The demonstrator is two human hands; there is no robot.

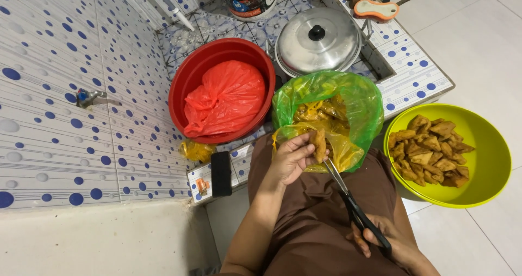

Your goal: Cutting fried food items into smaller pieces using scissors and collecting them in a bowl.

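Scissors [356, 213] with black handles sit in the right hand [394, 243], fingers through the loops down at the bottom of the head view, blades pointing up and only slightly parted, their tips right at the lower end of a piece of fried tofu [319, 144]. That piece is pinched upright between the thumb and fingertips of the left hand [291, 159], which is curled closed around it, held just over the mouth of a green plastic bag [348, 104] resting on the person's lap, on brown cloth. Inside the green bag there's a yellowish clear bag [337, 145] with more of the same fried stuff, can't really tell how much. Off to the right on the white floor tiles is a lime green bowl [489, 162] with a heap of brown cut pieces [429, 151] in it, well apart from both hands. Behind the bag, on the tiled table [408, 75] with blue dots, there's a red basin [187, 80] holding a crumpled red plastic bag [225, 99], and next to it a metal pot lid [318, 39] with a black knob. A small black block [221, 172] lies near the table edge beside the left forearm.
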